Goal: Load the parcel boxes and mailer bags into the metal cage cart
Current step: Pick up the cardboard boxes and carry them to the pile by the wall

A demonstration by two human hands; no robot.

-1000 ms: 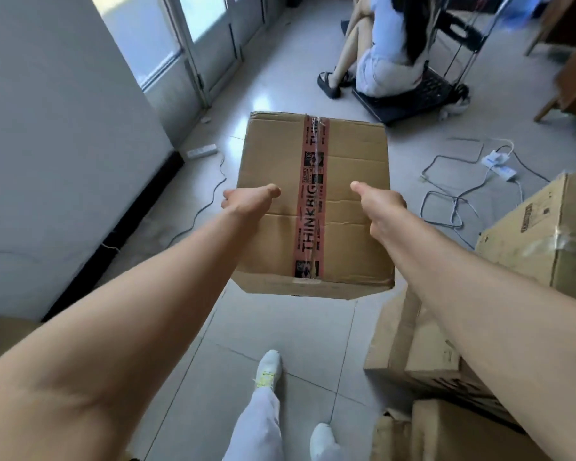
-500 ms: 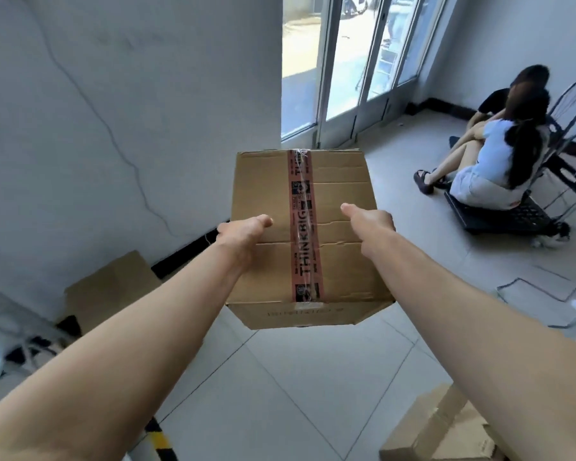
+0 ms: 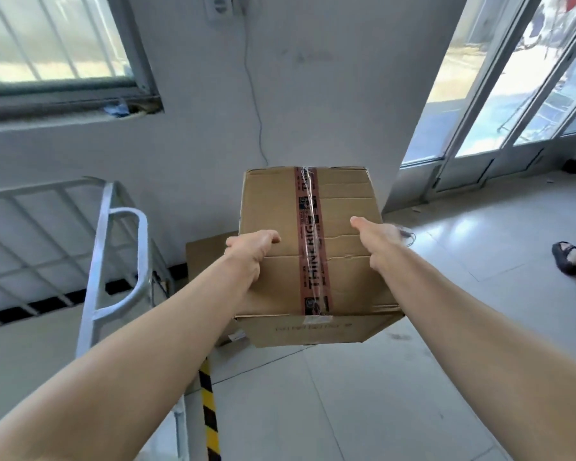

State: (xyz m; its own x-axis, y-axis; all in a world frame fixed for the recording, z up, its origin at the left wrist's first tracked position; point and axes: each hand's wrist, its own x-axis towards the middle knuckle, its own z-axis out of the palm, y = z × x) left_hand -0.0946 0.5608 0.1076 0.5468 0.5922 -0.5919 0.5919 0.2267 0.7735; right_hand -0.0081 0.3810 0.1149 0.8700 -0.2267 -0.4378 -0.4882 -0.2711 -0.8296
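Your left hand (image 3: 251, 252) and right hand (image 3: 379, 242) gripping a brown parcel box (image 3: 273, 207), thumbs on top, red tape (image 3: 309, 234) down its creased lid

Cage cart frame (image 3: 95, 271) blocks left; flat carton (image 3: 207, 257) stands low ahead; floor (image 3: 363, 394) on the right lies open.

I hold a box (image 3: 346, 287) off the floor, my left hand (image 3: 250, 251) gripping its left side, my right hand (image 3: 376, 237) its right, thumbs on top. The cart (image 3: 95, 261) stands to my left, another box (image 3: 207, 257) behind by the wall.
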